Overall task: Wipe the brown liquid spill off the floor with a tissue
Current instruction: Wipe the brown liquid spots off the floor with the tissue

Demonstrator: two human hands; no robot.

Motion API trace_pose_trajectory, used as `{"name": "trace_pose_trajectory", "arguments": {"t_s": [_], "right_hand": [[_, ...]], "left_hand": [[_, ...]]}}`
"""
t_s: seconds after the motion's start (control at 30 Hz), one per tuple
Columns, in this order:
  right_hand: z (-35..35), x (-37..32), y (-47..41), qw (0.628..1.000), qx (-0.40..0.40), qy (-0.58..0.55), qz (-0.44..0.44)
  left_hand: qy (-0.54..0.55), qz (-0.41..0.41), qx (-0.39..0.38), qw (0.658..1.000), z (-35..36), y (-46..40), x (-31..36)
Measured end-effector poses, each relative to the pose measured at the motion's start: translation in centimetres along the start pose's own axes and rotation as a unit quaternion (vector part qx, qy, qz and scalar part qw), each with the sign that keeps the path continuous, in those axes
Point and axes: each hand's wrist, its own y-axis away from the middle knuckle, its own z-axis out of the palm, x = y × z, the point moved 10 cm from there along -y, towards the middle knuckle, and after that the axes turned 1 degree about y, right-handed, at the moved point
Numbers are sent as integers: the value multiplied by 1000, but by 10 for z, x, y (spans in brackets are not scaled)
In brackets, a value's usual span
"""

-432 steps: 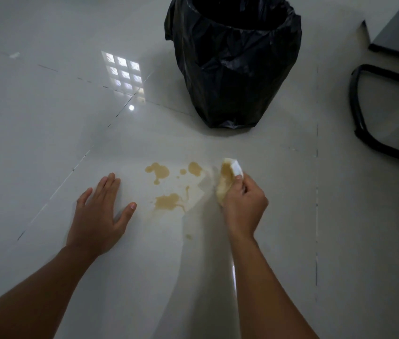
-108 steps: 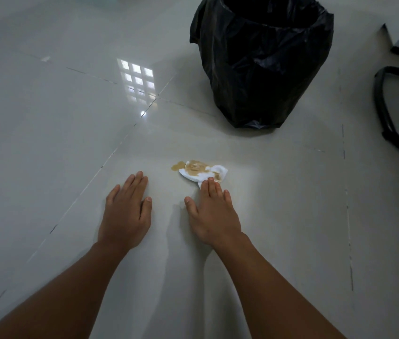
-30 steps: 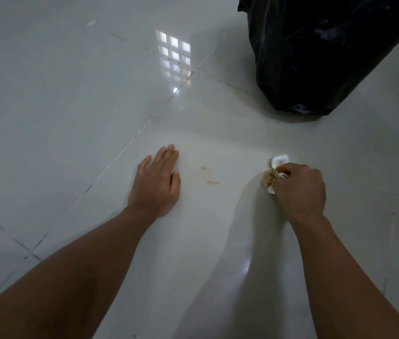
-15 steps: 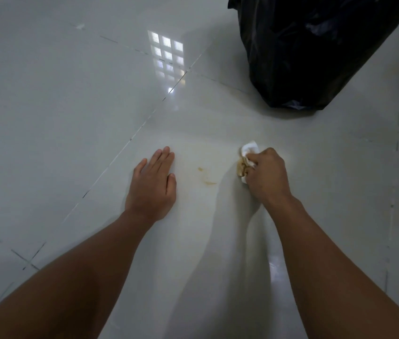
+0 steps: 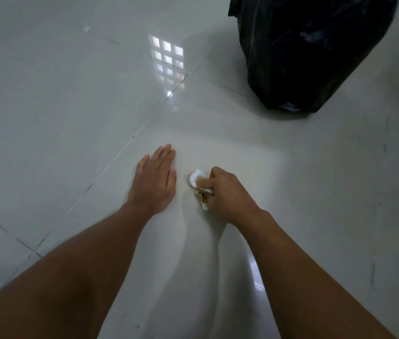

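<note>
The right hand is curled into a fist around a crumpled tissue, pressing it down on the floor; the tissue is white at its far end and stained brown where it bunches under the fingers, and it lies just beside the left hand, a narrow gap between them. The left hand rests flat on the tile, palm down, fingers straight and close together, holding nothing; both forearms reach in from the near edge of the view. A faint brownish smear shows on the glossy tile just beyond the tissue; no pooled liquid is visible. A black bin bag stands at the upper right, well apart from the hands; a grid of window light reflects off the floor at the upper middle.
</note>
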Motion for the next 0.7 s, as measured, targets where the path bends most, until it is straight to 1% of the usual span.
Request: {"name": "trace_pose_trajectory", "arguments": {"t_s": [0.07, 0.1, 0.17, 0.23, 0.3, 0.37, 0.47, 0.63, 0.7], "right_hand": [[-8, 2, 13, 1000, -8, -28, 6], [-18, 9, 18, 999, 15, -47, 22], [-47, 41, 31, 989, 104, -55, 87], [-75, 84, 50, 966, 182, -45, 177], [-88, 116, 69, 946, 199, -50, 250], [-85, 131, 79, 942, 181, -53, 277], [-74, 123, 73, 952, 169, -50, 250], [-44, 70, 35, 986, 85, -44, 139], [-37, 49, 26, 989, 83, -43, 116]], "left_hand": [[0, -1, -5, 1000, 0, 0, 1], [3, -2, -9, 1000, 1, 0, 1], [8, -5, -19, 1000, 2, 0, 0], [12, -5, -24, 1000, 3, 0, 0], [15, -5, -21, 1000, 3, 0, 0], [13, -4, -16, 1000, 3, 1, 1], [9, -3, -15, 1000, 5, 1, 0], [19, -1, -19, 1000, 3, 0, -3], [22, 2, -23, 1000, 3, 0, -3]]}}
